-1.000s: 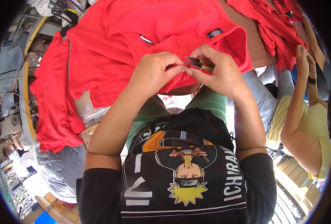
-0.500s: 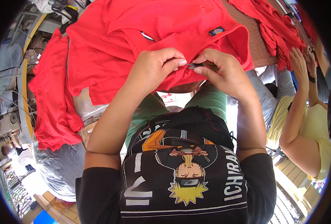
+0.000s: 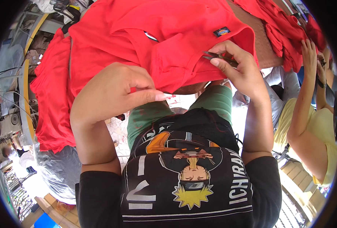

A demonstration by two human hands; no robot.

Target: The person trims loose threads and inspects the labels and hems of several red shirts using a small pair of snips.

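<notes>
A red garment (image 3: 168,45) lies spread over the table in front of me, a small dark label (image 3: 221,32) sewn near its right side. My right hand (image 3: 238,66) grips a small pair of thread snips (image 3: 211,56), the blades pointing left just above the cloth. My left hand (image 3: 111,91) is off the garment, near its front edge above my lap. Its thumb and forefinger are pinched together; whatever is between the tips is too small to make out.
Another red garment (image 3: 54,102) hangs over the table's left side. To the right, a co-worker in yellow (image 3: 316,133) handles more red cloth (image 3: 282,30) on the brown tabletop (image 3: 266,49). A clear plastic-wrapped bundle (image 3: 60,171) stands at lower left.
My left hand has left the cloth and drawn back, down and to the left, still pinched. The right hand with the snips has shifted slightly up and right.
</notes>
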